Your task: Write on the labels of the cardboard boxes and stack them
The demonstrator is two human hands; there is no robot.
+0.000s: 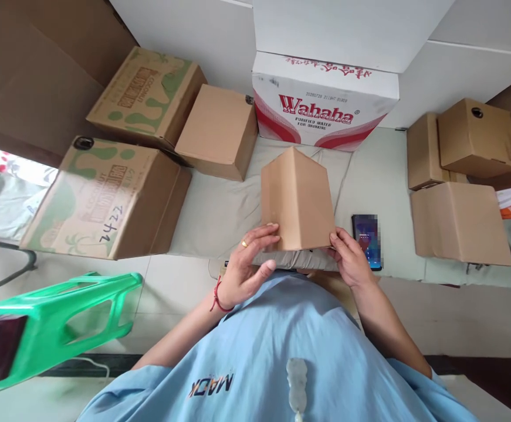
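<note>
The small brown carton (298,199) is right in front of the person, between the two hands and a little beyond them, above the pale cloth-covered surface (382,176); I can't tell whether it rests on the cloth. The left hand (249,264) has its fingertips laid against the carton's near left side, with the thumb spread away and the palm open. The right hand (352,258) grips the near right corner between thumb and fingers.

A ridge between two plain faces is turned up. It runs almost straight away from the person's body, the near end slightly to the right of the far one, and the carton's longer direction appears to follow that line. Its far end is peaked and points toward the white Wahaha box (325,108), well short of touching it. The phone (365,237) lies just beside the right hand, on its outer side.
</note>
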